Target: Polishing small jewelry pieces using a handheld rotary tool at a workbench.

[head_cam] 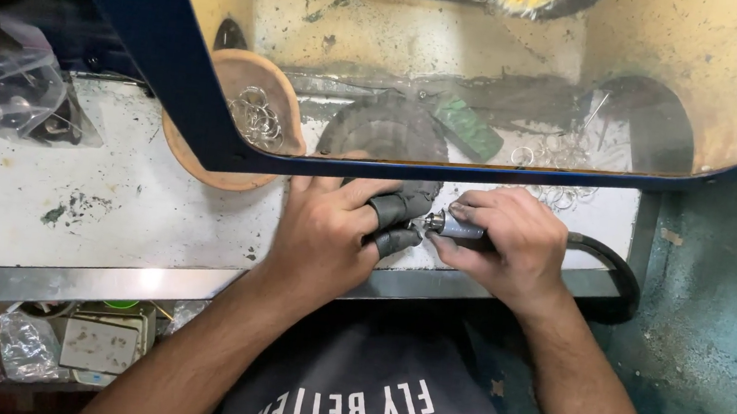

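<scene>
Head view, looking down at a white, stained bench [68, 203] with a metal front edge.

Left hand [329, 230]: rests on the bench near centre, 2 fingertips [397, 208] capped in dark protective sleeves. The sleeved fingertips pinch inward toward the tool tip; whatever small piece sits between them is too small to make out, so I cannot tell what the left grip holds.

Right hand [510, 245]: grip clenched around a slim metal rotary handpiece [453, 227], held roughly level, tip pointing left and meeting the left fingertips. A thick black hose [608, 269] runs from the right hand to the right, curving down past the bench edge.

Handpiece location: centre of the bench, just near of the shield's lower frame, between the 2 hands.

Surroundings:
- Blue-framed transparent shield [455, 79] spans the far part of the view, above the hands.
- Round dark ribbed pad [385, 131] just far of the left hand, seen partly through the shield.
- Tan bowl [250, 121] to the far left of the hands, holding a cluster of metal rings [257, 120].
- More loose rings [560, 163] lie far right, beyond the right hand.
- Green block [468, 128] far of the hands, behind the shield.
- Clear plastic bag [7, 87] at far left of the bench.
- Below the bench edge, near left: small boxes and bags [90, 342] on a lower shelf
</scene>
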